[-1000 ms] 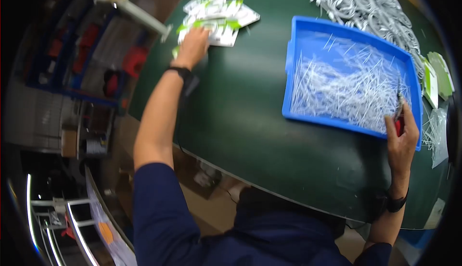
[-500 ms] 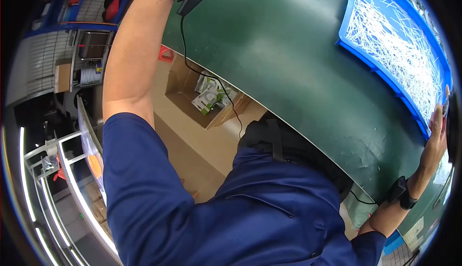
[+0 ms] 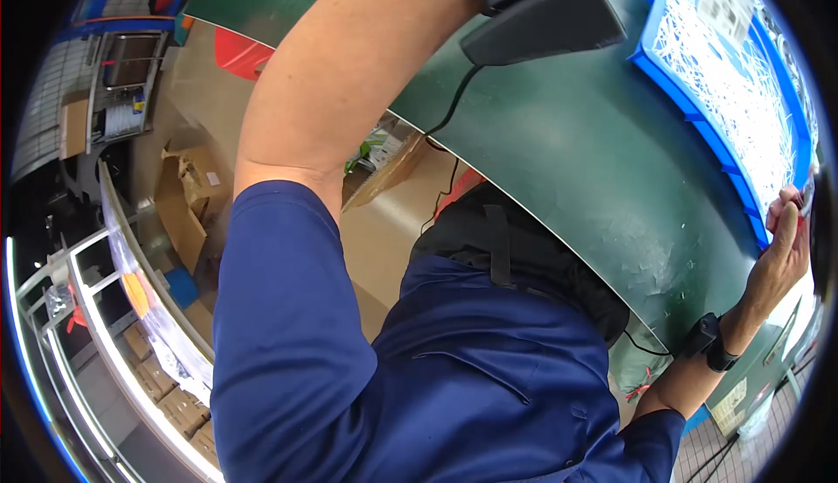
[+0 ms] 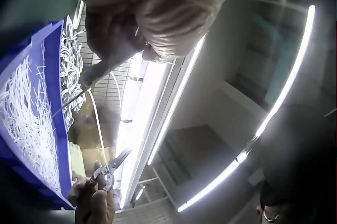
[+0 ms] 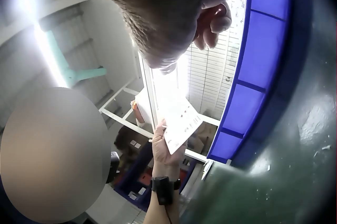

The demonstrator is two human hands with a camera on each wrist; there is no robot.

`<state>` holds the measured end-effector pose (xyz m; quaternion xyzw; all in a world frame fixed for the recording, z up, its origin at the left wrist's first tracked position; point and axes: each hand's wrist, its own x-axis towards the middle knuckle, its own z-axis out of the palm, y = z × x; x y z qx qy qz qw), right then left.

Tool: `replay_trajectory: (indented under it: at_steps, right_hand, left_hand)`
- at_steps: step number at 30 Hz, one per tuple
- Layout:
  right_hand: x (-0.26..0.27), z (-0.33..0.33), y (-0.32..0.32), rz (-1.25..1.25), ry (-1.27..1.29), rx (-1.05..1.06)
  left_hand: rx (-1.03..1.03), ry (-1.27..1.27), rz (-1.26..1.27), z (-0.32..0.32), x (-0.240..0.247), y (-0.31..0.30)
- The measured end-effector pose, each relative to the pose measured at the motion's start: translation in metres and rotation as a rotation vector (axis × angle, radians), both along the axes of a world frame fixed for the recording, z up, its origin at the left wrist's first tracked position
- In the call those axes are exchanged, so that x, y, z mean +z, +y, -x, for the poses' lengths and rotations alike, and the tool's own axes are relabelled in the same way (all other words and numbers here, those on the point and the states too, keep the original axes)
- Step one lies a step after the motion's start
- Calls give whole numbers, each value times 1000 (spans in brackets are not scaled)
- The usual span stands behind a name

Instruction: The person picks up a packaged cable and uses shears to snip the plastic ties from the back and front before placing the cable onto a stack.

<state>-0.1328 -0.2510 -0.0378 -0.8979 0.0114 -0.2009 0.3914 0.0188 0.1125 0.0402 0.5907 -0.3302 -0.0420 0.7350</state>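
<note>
My left hand [image 5: 168, 153], raised in the right wrist view, holds a white printed card pack [image 5: 181, 126] by its lower edge. From above, the head view shows only the card pack [image 3: 726, 3] over the tray's far side, with the left hand outside the frame. My right hand [image 3: 781, 251] grips red-handled cutting pliers at the tray's near right corner. Their metal jaws [image 4: 120, 160] point up in the left wrist view, beside a thin white strip [image 4: 98, 121]. The blue tray [image 3: 690, 103] holds many thin white plastic strips [image 3: 724, 90].
Grey coiled cables [image 4: 69, 61] lie beyond the tray. The green table [image 3: 559, 169] ends in front of the body, with a cardboard box [image 3: 388, 169] of packs below its edge. A black cable [image 3: 458, 103] hangs from the left wrist's device.
The left hand has left the pile of packs at the table's far left and moved right, bringing a card pack over the tray. The right hand keeps its pliers. The head view has swung.
</note>
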Motion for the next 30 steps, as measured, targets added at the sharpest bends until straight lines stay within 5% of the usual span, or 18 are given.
replay_trajectory:
  at_steps: [6, 7, 9, 14, 20, 22, 30]
  right_hand:
    - [-1, 1, -5, -63, -7, 9]
    - [1, 1, 2, -63, 9, -7]
    - [7, 0, 12, -94, 21, 51]
    - [27, -8, 35, -132, 84, 75]
    - [33, -13, 54, -23, 114, 174]
    - [30, -8, 62, -23, 69, 121]
    - [28, 3, 69, 37, -49, 124]
  left_hand:
    - [21, 8, 178, -25, -45, 6]
    - [182, -60, 257, -16, -62, -7]
    - [55, 43, 357, -48, -84, -22]
    - [562, -140, 355, 16, -88, -19]
    - [324, 25, 328, 6, -82, 1]
    - [92, 200, 274, -22, -78, 8]
    - [24, 232, 489, -40, -81, -20]
